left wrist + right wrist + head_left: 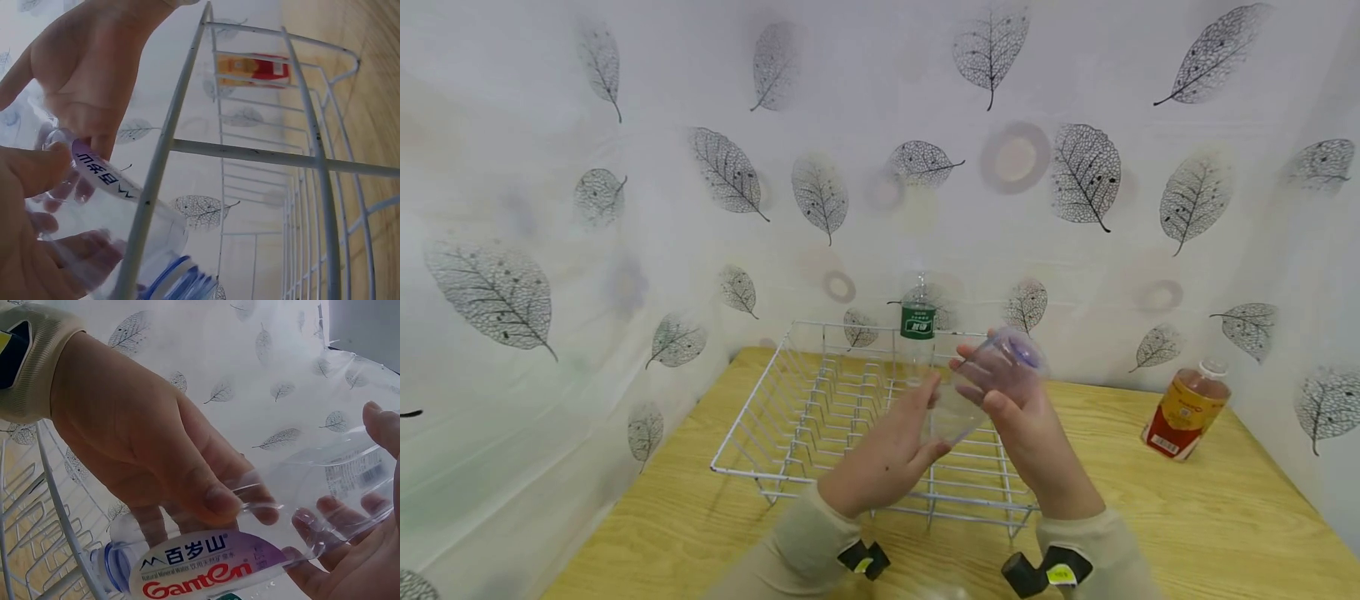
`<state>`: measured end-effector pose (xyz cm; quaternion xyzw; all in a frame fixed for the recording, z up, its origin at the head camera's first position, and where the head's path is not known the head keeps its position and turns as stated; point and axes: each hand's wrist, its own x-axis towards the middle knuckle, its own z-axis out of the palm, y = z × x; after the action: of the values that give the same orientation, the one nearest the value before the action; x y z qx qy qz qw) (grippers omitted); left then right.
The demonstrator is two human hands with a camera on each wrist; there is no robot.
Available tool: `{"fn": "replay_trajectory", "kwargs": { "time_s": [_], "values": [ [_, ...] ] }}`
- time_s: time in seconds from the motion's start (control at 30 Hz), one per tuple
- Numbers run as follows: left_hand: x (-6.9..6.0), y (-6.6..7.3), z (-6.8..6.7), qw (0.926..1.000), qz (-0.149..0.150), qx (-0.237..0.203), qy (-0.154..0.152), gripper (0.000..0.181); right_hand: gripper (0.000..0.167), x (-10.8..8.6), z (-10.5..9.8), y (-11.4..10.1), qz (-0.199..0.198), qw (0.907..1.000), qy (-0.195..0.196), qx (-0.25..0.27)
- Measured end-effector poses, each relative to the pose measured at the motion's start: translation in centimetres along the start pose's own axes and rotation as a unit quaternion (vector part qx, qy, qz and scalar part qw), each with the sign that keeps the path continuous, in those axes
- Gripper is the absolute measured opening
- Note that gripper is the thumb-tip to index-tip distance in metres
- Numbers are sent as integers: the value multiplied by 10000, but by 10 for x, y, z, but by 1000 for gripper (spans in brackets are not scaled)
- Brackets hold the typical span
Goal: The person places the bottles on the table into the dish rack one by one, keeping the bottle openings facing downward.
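A clear plastic bottle (200, 565), with a purple and white label and blue neck ring, is tilted between both hands above a white wire rack (790, 477). The left hand (887, 454) grips it near the label, its thumb (222, 503) on the near side and fingers seen through the plastic. Around the other end, the right hand (1037, 442) holds it with fingers behind the bottle and the thumb in front. The neck points toward the rack in both wrist views. A second clear bottle with a green label (917, 321) stands upright at the rack's back.
A bottle with a yellow and red label (1187, 412) stands on the wooden table (1150, 517) at the right. Behind and at the sides hangs a white leaf-patterned curtain (880, 108). Raised wire sides and dividers surround the rack's interior.
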<state>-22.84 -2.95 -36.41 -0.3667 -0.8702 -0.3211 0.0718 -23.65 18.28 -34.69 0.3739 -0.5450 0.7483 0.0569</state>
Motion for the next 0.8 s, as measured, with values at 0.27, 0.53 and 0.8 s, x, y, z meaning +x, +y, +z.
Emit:
{"fn": "replay_trajectory", "kwargs": {
  "time_s": [0.27,0.53,0.8],
  "values": [
    [1,-1,4,9991,42,407,-54,82,54,-4,1,-4,282,9982,192,-492],
    [-7,-12,-2,9996,-35,297,-2,86,51,-4,2,-9,255,9972,230,-658],
    [-22,-27,-20,9979,-347,542,-63,84,44,-5,-7,-13,379,9923,304,-1142]
  ]
}}
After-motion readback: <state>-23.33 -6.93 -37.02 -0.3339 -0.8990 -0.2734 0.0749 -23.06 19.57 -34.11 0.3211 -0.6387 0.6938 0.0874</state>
